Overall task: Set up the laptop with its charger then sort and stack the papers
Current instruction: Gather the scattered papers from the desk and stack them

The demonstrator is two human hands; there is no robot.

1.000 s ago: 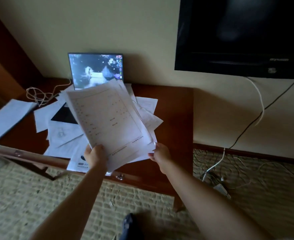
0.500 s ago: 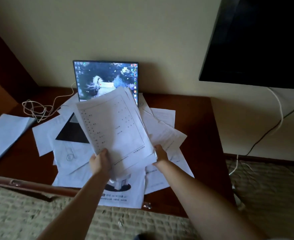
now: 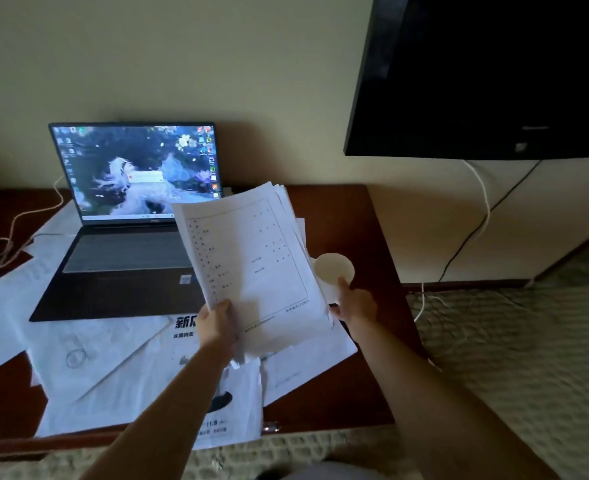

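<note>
Both hands hold a sheaf (image 3: pixel 255 268) of papers in the air over the desk (image 3: pixel 355 230), tilted w/ top edge toward 12 o'clock. Left hand (image 3: pixel 217 323) grips the sheaf's bottom left corner, thumb on top. Right hand (image 3: pixel 353 304) is at its bottom right edge, fingers curled on the sheets; a pale round disc (image 3: pixel 334 266) shows just above the thumb, touching or held, can't tell which.

Laptop (image 3: pixel 130 244) sits open at 10 o'clock from the sheaf, screen lit, w/ a white cable (image 3: pixel 16 223) trailing off at 9 o'clock; whether it's plugged in is hidden. Loose sheets (image 3: pixel 88 362) lie under and around the laptop, some hanging over the desk's near edge at 6 o'clock.

Step in hand, prob: gathering and squaring. Sheaf's top edges are fanned, so best to loosen grip a bit, tap the bottom edge on a bare patch of desk at 3 o'clock and let the sheets settle flush. Then set it down there and add loose sheets one by one. Risk: thin sheets slip out if tilted more, and pulling those under the laptop may shift it.
</note>
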